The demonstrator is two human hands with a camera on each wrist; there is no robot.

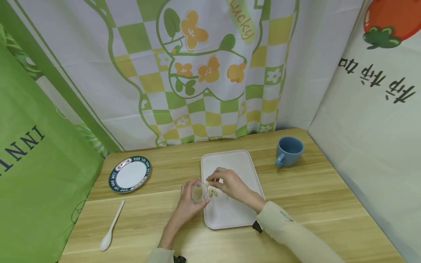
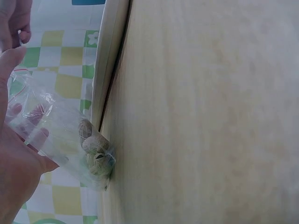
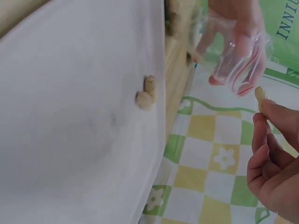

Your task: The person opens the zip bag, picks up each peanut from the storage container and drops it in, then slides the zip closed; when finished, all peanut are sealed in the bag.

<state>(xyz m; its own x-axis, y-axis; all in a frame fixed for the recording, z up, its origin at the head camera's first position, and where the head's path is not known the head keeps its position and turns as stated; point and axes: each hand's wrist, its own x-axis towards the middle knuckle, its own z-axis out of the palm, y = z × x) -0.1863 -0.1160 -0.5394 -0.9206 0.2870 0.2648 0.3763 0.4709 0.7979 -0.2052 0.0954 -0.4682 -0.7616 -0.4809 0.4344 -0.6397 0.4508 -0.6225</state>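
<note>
With thumb and fingers spread around its mouth, my left hand (image 1: 185, 208) holds a clear zip bag (image 2: 60, 126). Several unshelled peanuts (image 2: 96, 144) lie in the bottom of the bag, close to the tabletop in the left wrist view. My right hand (image 1: 231, 184) pinches one peanut (image 3: 260, 96) between thumb and fingertips, right beside the bag's opening. Below it, on the left side of a white rectangular tray (image 1: 236, 215), lie two more peanuts (image 3: 147, 95) close together.
A blue mug (image 1: 287, 153) stands right of the tray towards the back. Back left is a plate (image 1: 131, 174) with a dark green rim, and a white spoon (image 1: 112, 228) lies in front of it. Patterned curtains (image 1: 210, 120) hang along the wooden table's (image 1: 312, 219) back edge.
</note>
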